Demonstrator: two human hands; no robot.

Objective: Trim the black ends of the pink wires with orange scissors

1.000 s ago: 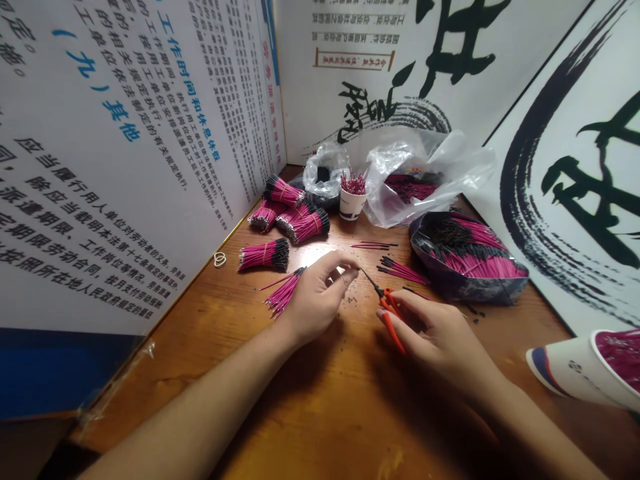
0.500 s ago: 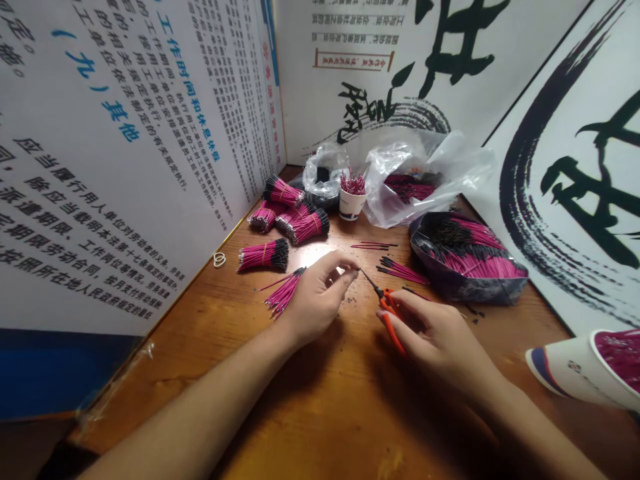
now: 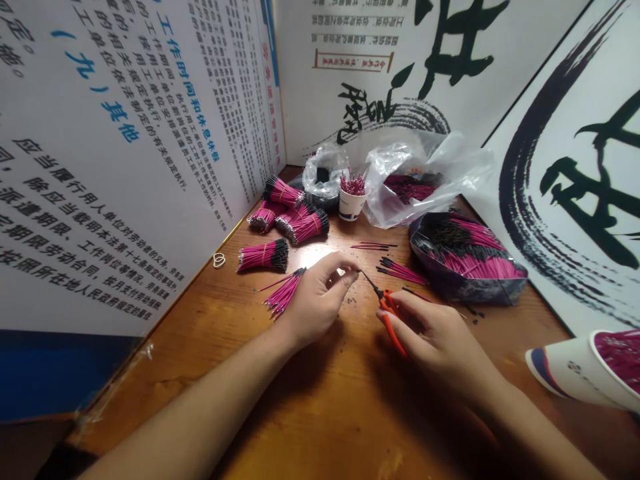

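Over the wood table (image 3: 320,413), the right hand (image 3: 443,337) grips scissors (image 3: 394,333), likely aimed to meet the pinching left hand (image 3: 323,297).

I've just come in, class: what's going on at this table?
A person's right hand holds an orange-handled tool, its tip close to the left hand. Whatever the left hand may be pinching is too small to tell. Loose wires lie beside the left hand, with banded bundles beyond. An open bag sits beyond the right hand.

Bare hands (image 3: 323,297), bare forearms (image 3: 220,390)
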